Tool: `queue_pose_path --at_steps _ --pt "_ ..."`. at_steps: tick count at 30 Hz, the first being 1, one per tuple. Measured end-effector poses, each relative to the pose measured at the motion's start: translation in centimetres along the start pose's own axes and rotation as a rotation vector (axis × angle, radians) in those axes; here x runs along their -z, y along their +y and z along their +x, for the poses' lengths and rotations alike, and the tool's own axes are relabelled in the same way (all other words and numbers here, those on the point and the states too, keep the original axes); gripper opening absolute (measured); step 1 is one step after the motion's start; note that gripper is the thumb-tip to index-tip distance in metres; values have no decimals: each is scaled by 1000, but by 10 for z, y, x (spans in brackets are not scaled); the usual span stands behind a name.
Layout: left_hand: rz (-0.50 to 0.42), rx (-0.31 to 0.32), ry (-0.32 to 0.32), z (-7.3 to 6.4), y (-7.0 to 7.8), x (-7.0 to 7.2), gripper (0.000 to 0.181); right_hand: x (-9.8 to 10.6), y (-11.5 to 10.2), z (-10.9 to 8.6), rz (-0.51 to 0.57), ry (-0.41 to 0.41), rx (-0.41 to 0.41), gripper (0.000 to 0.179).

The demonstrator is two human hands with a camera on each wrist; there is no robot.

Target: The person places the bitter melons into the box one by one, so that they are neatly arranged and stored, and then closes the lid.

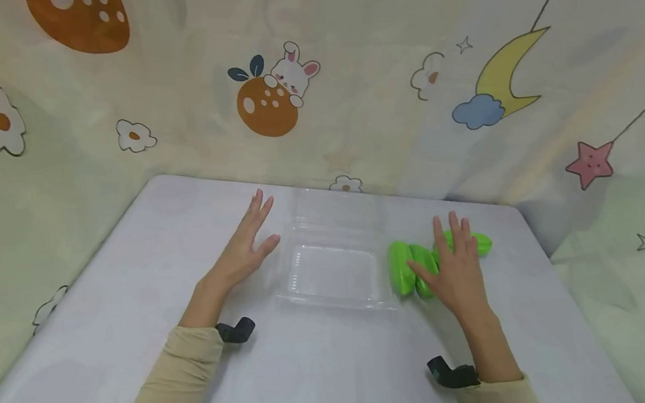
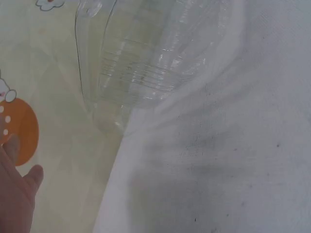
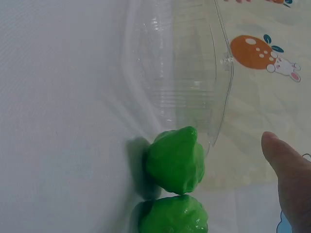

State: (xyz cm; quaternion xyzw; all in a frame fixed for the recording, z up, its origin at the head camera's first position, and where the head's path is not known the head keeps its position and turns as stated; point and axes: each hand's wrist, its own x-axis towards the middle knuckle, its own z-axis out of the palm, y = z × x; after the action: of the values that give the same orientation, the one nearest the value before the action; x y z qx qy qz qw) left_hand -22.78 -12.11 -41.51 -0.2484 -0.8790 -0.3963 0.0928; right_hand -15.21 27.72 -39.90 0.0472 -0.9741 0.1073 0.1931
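A clear plastic clamshell box (image 1: 334, 271) lies on the table with its lid laid back toward the far edge. My left hand (image 1: 243, 250) hovers left of the box, fingers straight and thumb spread, holding nothing. Over several bright green, bumpy, elongated vegetable-like pieces (image 1: 401, 268) to the right of the box is my right hand (image 1: 457, 273), its fingers spread and partly hiding them. In the right wrist view, two green pieces (image 3: 176, 160) sit beside the box wall (image 3: 187, 97), and the right thumb (image 3: 282, 155) is apart from them.
The white table (image 1: 314, 368) reaches up to a patterned cloth backdrop (image 1: 359, 96) with printed bunnies, flowers and stars. Black wrist cameras (image 1: 236, 330) sit on both forearms, close above the table.
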Motion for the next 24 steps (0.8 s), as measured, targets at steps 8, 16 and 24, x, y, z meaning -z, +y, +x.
queue_pose_path --at_steps 8,16,24 --pt "-138 21 -26 7 -5 -1 78 9 12 2 75 -5 27 97" --pt "-268 14 -83 12 -14 -5 99 27 38 1 243 -79 86 98" --pt "-319 3 -150 16 -17 -5 107 42 70 -1 327 -251 81 90"
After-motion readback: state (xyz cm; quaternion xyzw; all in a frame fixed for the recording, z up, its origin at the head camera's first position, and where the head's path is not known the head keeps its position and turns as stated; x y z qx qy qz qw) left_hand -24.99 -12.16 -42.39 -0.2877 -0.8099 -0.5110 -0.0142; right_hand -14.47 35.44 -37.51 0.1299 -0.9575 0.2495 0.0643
